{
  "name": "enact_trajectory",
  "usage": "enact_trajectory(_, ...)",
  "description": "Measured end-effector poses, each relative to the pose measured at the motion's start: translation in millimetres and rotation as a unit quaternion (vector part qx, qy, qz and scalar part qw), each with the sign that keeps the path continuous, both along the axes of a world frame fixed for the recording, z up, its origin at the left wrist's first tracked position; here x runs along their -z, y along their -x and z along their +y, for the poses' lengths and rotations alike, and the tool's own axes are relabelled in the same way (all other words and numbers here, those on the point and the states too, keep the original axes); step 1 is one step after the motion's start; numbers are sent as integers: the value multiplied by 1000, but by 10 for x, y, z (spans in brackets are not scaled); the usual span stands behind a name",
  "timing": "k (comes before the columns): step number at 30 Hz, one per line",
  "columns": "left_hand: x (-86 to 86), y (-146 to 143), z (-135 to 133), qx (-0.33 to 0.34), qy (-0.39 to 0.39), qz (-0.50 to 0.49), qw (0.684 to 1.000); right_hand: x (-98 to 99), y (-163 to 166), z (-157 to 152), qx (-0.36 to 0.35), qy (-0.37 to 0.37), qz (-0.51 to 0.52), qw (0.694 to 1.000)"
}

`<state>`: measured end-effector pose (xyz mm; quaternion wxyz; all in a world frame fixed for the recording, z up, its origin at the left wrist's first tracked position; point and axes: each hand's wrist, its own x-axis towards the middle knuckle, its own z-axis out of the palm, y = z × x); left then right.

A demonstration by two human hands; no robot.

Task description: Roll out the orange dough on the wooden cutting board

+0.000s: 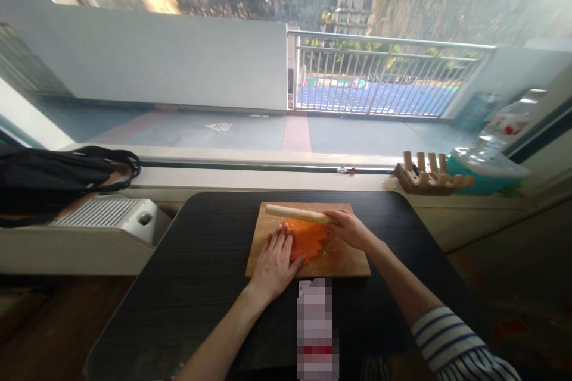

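And here's the right hand (pixel 351 230), closed around the right end of a wooden rolling pin (pixel 295 212), which slants across the far part of a flat orange sheet of dough (pixel 308 241)! Over at the dough's left edge, the left hand (pixel 273 261) lies flat, fingers spread and pointing far, the two hands apart. Beneath it all, a wooden cutting board (pixel 348 261) toward the far side of the black desk (pixel 192 274), pale crumbs showing right of the dough. Far right, a clear plastic bottle (pixel 503 128) stands on the sill.
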<state>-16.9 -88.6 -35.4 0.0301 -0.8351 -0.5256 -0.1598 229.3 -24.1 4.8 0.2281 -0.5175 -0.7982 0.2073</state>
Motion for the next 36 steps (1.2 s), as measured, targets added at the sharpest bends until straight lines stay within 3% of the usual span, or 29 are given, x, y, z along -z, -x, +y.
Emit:
enact_trajectory(4, -43, -26, -56, -19, -47, -14, 999, 2, -62, -21, -13, -33, -103, 994)
enact_trajectory(10, -55, -48, -107, -45, -97, -9, 994, -47, -87, -84, -28, -64, -154, 986)
enact_trajectory(15, -87, -3, -58, -42, -72, 3, 997, -39, -145, -262, -49, -77, -147, 985)
enact_trajectory(20, -277, 14, 31, -39, -55, -16, 998, -60, -110, -367, -66, -80, -95, 990)
enact_trajectory(26, -461, -82, 354, -85, 16, -19, 996, -77, 133, -223, 44, -42, -158, 986)
enact_trajectory(36, -354, -177, 687, -140, -22, -24, 990, 15, 270, 109, 102, -48, -221, 969)
